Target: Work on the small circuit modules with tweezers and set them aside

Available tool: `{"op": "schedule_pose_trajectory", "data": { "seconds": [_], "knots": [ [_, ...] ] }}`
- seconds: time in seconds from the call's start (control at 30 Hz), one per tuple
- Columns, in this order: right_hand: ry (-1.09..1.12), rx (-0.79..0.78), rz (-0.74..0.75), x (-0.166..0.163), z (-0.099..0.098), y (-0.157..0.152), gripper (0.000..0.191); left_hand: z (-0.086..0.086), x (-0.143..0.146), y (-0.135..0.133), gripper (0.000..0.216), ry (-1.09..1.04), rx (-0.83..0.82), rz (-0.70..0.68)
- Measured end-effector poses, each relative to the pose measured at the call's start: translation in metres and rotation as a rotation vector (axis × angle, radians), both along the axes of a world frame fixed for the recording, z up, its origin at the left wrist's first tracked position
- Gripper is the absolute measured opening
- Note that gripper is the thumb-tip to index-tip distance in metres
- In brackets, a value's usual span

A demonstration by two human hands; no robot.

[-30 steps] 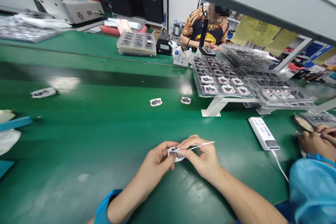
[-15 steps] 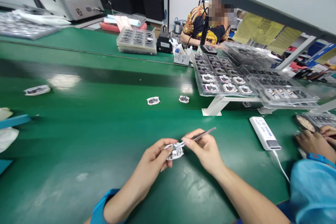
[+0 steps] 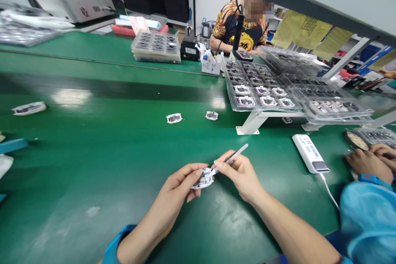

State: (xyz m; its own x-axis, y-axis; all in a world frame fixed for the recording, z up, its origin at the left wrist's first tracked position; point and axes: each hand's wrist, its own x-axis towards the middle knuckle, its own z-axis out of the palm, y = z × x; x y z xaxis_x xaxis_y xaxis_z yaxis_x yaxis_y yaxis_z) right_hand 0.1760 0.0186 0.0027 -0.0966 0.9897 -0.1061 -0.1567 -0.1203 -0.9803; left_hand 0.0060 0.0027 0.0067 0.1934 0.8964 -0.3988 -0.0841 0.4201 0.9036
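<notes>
Between the thumb and fingers of my left hand [image 3: 182,183] is a small white-framed electronic part [image 3: 204,179], its inner side with circuitry facing up. My right hand [image 3: 238,175] pinches a pair of metal tweezers [image 3: 236,152], whose tips reach down onto the part's upper right area. What lies between the tips is too small to make out. Beyond my hands, two similar white-framed parts lie on the green table: one part [image 3: 174,118] left of the middle, the other part [image 3: 212,115] nearer the rack. Another such piece [image 3: 29,108] rests at far left.
Clear trays [image 3: 261,84] of parts sit on a raised white rack at right. A white corded device [image 3: 310,153] lies below them. A co-worker's hands [image 3: 369,163] and blue sleeve are at the right edge. Stacked trays [image 3: 156,47] stand at the back; another person sits behind.
The tweezers have turned to a steeper angle, their tips still on the part. My left hand has shifted slightly left with it. The whole view has moved a little.
</notes>
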Motion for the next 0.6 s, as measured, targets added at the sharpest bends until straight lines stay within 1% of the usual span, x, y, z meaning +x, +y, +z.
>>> {"op": "schedule_pose_trajectory", "data": {
  "seconds": [0.13,0.2,0.37,0.5,0.6],
  "knots": [
    [-0.042,0.045,-0.078,-0.0009,0.0002,-0.001,0.026,-0.0007,-0.0004,0.0009,0.037,0.031,0.042,-0.02],
    [-0.058,0.053,-0.094,-0.0011,0.0003,-0.0012,0.024,-0.0021,-0.0004,0.0013,0.038,0.052,0.078,-0.037],
    [-0.01,0.02,-0.074,-0.0014,0.001,-0.0006,0.022,-0.0041,0.0002,0.0012,0.033,0.091,0.171,-0.035],
    [0.062,-0.019,-0.06,-0.0018,0.0005,0.0001,0.022,-0.003,0.0007,0.0011,0.032,0.116,0.2,-0.05],
    [0.068,-0.011,-0.062,-0.0016,-0.0005,0.0002,0.022,-0.0014,0.0013,0.0009,0.032,0.114,0.207,-0.058]
  ]
}}
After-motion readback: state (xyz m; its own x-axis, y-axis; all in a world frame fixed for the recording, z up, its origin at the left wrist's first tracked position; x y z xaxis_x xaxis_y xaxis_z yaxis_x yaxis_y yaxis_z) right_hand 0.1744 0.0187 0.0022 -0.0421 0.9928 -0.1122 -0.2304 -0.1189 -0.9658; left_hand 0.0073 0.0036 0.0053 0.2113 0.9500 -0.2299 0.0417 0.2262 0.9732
